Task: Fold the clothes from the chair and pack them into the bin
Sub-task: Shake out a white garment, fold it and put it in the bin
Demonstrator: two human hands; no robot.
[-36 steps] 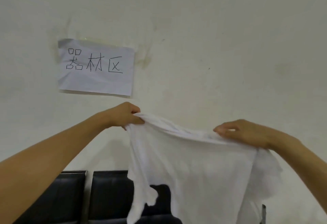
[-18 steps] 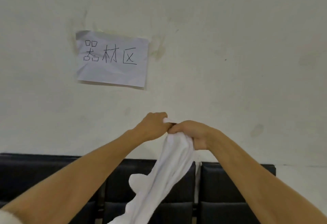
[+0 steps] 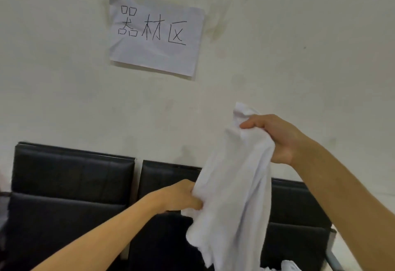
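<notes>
While both hands grip | white garment (image 3: 230, 195) soft, bunched, draping

The crumpled white cotton garment (image 3: 233, 185) hangs bunched in mid-air, right of centre, in front of the row of black padded leather chairs (image 3: 72, 185) along the far wall.

A single wide-angle view from the person's head, facing forward at a pale, stained plaster wall (image 3: 299, 35) with a handwritten white paper sign (image 3: 156, 33) high in frame; it looks slightly downward over both forearms onto a row of black padded seats (image 3: 70, 185) along the bottom edge; the hands sit close to the lens; no second view overlaps.
</notes>
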